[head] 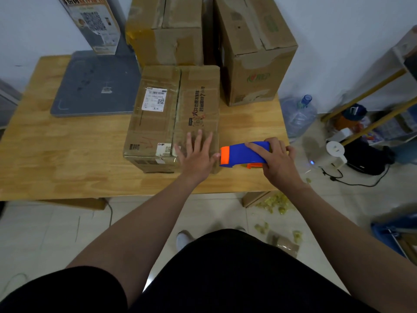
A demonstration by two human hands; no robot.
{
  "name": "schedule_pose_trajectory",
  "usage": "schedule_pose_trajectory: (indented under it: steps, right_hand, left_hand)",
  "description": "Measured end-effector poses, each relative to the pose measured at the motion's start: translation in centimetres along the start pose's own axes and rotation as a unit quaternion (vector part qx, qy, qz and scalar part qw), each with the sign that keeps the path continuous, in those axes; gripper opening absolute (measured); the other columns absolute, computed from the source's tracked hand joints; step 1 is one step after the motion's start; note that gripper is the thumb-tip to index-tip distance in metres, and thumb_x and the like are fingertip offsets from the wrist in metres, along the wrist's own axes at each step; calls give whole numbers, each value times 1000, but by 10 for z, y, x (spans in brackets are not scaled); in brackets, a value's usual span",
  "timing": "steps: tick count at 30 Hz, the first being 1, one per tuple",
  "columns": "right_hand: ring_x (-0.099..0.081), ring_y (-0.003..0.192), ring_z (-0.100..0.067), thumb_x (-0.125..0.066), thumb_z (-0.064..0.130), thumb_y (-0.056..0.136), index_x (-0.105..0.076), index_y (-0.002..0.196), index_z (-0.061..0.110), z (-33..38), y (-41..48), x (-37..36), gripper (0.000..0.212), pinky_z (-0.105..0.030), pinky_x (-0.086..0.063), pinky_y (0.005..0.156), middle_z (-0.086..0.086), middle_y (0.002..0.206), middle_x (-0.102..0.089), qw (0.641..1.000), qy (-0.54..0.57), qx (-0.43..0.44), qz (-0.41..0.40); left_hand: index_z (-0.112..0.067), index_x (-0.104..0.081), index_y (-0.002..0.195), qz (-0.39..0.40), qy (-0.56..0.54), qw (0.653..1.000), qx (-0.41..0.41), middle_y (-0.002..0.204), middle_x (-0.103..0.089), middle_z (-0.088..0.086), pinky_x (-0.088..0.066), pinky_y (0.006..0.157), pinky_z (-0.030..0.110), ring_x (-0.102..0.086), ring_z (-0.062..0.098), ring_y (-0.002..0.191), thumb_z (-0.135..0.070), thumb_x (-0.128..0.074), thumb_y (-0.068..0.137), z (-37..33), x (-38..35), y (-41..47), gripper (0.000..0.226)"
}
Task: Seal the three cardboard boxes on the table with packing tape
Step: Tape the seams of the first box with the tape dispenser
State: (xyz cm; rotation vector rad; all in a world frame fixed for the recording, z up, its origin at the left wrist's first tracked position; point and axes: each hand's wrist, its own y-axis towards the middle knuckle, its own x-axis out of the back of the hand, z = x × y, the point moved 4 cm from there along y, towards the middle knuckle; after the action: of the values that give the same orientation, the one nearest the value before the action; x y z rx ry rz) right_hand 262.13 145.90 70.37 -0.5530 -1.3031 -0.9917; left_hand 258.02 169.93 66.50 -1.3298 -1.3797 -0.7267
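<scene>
Left grip (195,154), fingers spread flat, presses the nearest box (158,123) on the counter (67,159); right grip (278,158) curls around the blue tape dispenser (241,154) beside it.

Low box (173,114) lies flat on wooden table (67,154), two taller boxes (167,30) (255,48) behind it. Left hand (198,154) flat, fingers spread, on the low box's near right corner. Right hand (277,159) grips blue-and-orange tape dispenser (241,154), its orange nose at the box's right edge. Grey slab (97,84) at table's left.
</scene>
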Motion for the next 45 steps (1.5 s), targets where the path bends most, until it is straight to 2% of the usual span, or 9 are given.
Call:
schedule_pose_trajectory:
  steps: [14, 17, 22, 30, 35, 37, 39, 42, 45]
  right_hand:
    - [-51, 107, -23, -46, 31, 92, -40, 149, 43, -69, -11, 9, 59, -46, -35, 90, -3, 115, -46, 997, 55, 16, 45]
    - [-51, 106, -22, -57, 34, 94, -42, 147, 45, -60, -3, 10, 56, -49, -36, 91, -1, 113, -44, 998, 27, 6, 54]
    - [-41, 106, -21, -46, 53, 93, -37, 147, 48, -29, 12, 0, 54, -50, -32, 93, 1, 111, -34, 993, 13, -11, 115]
    - [-37, 107, -34, -56, 32, 97, -36, 144, 49, -22, 23, -26, 54, -49, -33, 86, -9, 116, -34, 972, -4, -111, 205]
    - [-51, 104, -41, -46, 8, 82, -43, 129, 55, -73, 24, -58, 66, -50, -49, 90, -13, 121, -46, 906, 170, -269, 278]
    - [-57, 91, -34, -51, 4, 83, -47, 137, 42, -79, 29, -68, 66, -41, -51, 74, -15, 126, -51, 880, 249, -298, 272]
    - [-54, 81, -24, -54, -6, 89, -45, 147, 23, -78, 33, -79, 65, -42, -48, 72, -13, 123, -51, 850, 303, -328, 278]
    - [-52, 94, -27, -55, -6, 95, -39, 152, 15, -75, 34, -97, 63, -51, -50, 89, -16, 133, -50, 808, 352, -375, 287]
    - [-50, 102, -29, -57, 1, 96, -37, 154, 19, -73, 32, -108, 65, -48, -50, 86, -16, 143, -47, 811, 342, -383, 280]
  left_hand:
    - [-53, -1, 158, -7, 39, 999, 2, 171, 11, -7, 10, 118, 69, 16, 28, 156, -64, -19, 104, 2, -2, -2, 58]
    - [-53, -2, 159, -14, 38, 999, 3, 172, 7, -7, 8, 118, 69, 13, 28, 157, -64, -18, 103, 1, -3, -1, 59]
    - [-54, -5, 158, -15, 32, 999, 16, 172, 5, -9, 4, 119, 69, 10, 28, 157, -65, -21, 102, 1, -5, 0, 59]
    - [-54, -5, 158, -8, 35, 999, 21, 172, 7, -10, 4, 118, 70, 8, 28, 157, -64, -22, 104, 2, -6, 2, 58]
    - [-55, -8, 157, -10, 43, 999, 25, 171, 5, -10, 1, 118, 70, 5, 27, 157, -63, -24, 104, 4, -9, 4, 56]
    - [-56, -10, 156, -24, 56, 998, 17, 172, 2, -8, -2, 118, 71, 2, 27, 157, -62, -22, 104, 3, -10, 3, 54]
    - [-57, -14, 155, -40, 62, 997, 4, 172, -2, -7, -4, 117, 71, -1, 26, 157, -62, -18, 103, 4, -11, 3, 53]
    - [-58, -17, 154, -47, 60, 997, 2, 171, -5, -8, -4, 117, 71, -3, 25, 157, -66, -11, 100, 4, -11, 2, 55]
    - [-55, -25, 154, -33, -11, 999, 10, 171, -8, -11, 3, 119, 66, -1, 19, 157, -67, -29, 100, 4, -7, 3, 56]
